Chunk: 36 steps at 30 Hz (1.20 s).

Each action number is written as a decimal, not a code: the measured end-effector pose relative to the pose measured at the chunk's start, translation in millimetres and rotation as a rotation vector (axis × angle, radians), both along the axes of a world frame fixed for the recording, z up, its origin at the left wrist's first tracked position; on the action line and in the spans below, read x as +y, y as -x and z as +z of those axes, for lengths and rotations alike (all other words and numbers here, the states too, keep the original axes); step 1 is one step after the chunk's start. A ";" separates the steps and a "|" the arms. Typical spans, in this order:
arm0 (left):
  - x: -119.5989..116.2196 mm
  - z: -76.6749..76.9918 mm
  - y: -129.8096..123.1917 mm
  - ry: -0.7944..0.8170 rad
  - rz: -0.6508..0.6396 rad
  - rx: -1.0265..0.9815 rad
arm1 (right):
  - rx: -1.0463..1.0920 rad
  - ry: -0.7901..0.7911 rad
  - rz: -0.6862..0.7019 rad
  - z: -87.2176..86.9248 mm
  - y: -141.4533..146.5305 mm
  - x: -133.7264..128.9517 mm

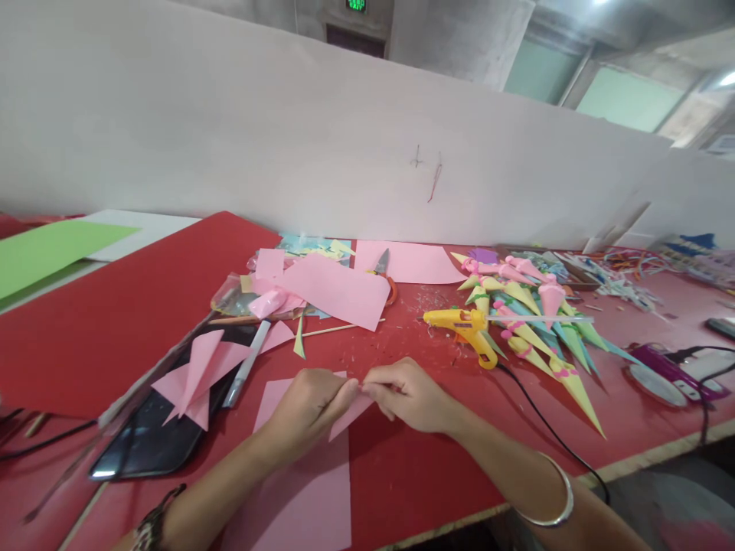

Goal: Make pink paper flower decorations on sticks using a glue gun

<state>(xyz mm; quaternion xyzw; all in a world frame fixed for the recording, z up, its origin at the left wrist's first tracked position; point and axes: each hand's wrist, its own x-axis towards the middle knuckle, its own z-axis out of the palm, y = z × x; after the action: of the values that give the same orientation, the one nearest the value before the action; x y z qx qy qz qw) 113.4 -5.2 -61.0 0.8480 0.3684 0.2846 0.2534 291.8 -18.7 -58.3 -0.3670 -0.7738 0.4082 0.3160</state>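
Hands: the left hand and right hand meet fingertip to fingertip, pinching a pink paper piece.
Pink paper piece: over a larger pink sheet at the near edge of the red surface, apparently mid-shaping.
Paper cones: a decorated heap at right, seemingly finished, near a yellow glue gun.
Loose pink pieces: at left, undecorated, apparently work remaining.

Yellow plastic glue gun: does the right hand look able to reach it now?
Probably yes: the yellow glue gun lies just beyond the right hand, with red tabletop and nothing tall between. That hand, though, seems to pinch a small pink paper piece, which it would likely release first.
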 end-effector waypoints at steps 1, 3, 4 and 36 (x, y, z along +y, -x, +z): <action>-0.8 2.1 -0.4 0.005 0.003 -0.020 | 0.003 -0.008 0.011 1.8 -0.5 -0.6; -1.9 5.9 0.0 0.024 0.017 -0.047 | 0.001 -0.024 0.020 4.3 -2.2 -1.4; -1.9 7.7 1.2 0.036 0.029 -0.051 | 0.001 -0.021 0.019 4.8 -3.6 -1.3; 10.3 6.9 39.0 -0.171 0.525 0.679 | -0.498 -0.742 -0.098 -41.1 -6.4 -83.2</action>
<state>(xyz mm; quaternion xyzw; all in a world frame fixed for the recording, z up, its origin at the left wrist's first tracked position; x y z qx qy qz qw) 74.4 5.1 -54.1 0.7891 0.6089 0.0739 -0.0343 298.1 -102.0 -99.4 -0.3520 -0.9021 -0.0132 0.2493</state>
